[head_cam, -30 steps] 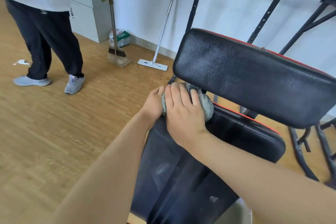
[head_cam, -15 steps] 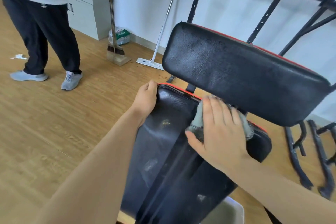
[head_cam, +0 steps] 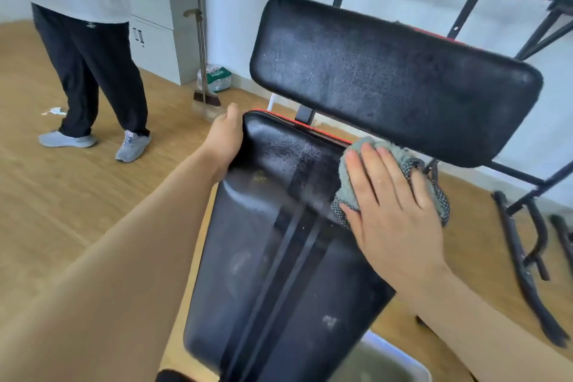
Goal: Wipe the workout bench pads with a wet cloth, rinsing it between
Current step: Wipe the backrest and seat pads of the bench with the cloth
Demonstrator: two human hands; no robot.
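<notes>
A black seat pad point(head_cam: 273, 226) with red piping slopes toward me, dusty with a darker wet streak near its top. Above it stands the black backrest pad point(head_cam: 387, 80). My right hand point(head_cam: 393, 211) lies flat, fingers spread, pressing a grey wet cloth point(head_cam: 350, 170) onto the seat pad's upper right corner. The cloth bunches out to the right of my fingers. My left hand point(head_cam: 226, 133) grips the seat pad's upper left edge.
A person in dark trousers point(head_cam: 93, 71) stands at the left on the wooden floor. A broom and dustpan point(head_cam: 204, 96) lean by grey cabinets point(head_cam: 155, 15). A black metal rack point(head_cam: 527, 242) stands behind the bench. A basin of water point(head_cam: 387, 363) sits at the bottom edge.
My right hand has slid the cloth from the pad's upper left across to its upper right. My left hand came off the cloth and now holds the pad's left edge.
</notes>
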